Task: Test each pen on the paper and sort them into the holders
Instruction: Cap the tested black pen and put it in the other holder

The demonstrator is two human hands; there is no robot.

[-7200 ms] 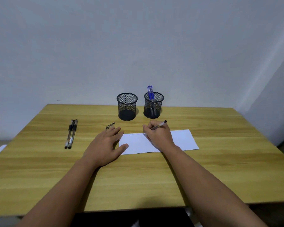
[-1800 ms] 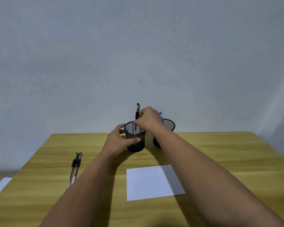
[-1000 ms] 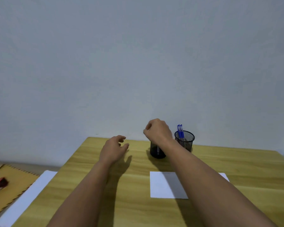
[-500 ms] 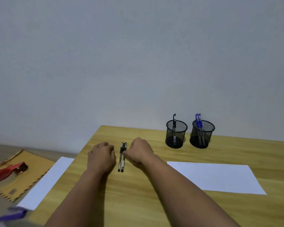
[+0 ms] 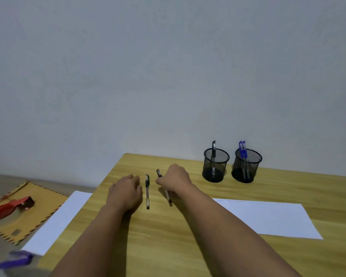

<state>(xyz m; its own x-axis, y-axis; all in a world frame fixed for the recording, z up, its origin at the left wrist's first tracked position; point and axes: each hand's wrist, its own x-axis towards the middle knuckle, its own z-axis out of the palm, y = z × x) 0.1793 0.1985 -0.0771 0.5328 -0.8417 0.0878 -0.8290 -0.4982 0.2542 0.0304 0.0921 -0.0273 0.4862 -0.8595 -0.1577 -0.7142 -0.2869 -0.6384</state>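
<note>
Two black-capped pens lie near the left end of the wooden table (image 5: 168,246). My right hand (image 5: 175,181) pinches one pen (image 5: 167,194) near its cap and has it slanted away from the other. The second pen (image 5: 147,191) lies flat between my hands. My left hand (image 5: 125,191) rests on the table just left of it, fingers loosely curled, holding nothing. At the back stand two black mesh holders: the left holder (image 5: 216,165) has one black pen, the right holder (image 5: 247,166) has blue pens. A white paper (image 5: 268,218) lies to the right.
Left of the table, lower down, lie a white sheet (image 5: 56,220), a brown envelope-like board (image 5: 18,216) with a red tool (image 5: 10,206) on it, and a purple object (image 5: 14,260). A plain wall stands right behind the table.
My right hand dropped the black pen into the left holder, then came left to the two lying pens. It has now pulled one pen apart from the other.
</note>
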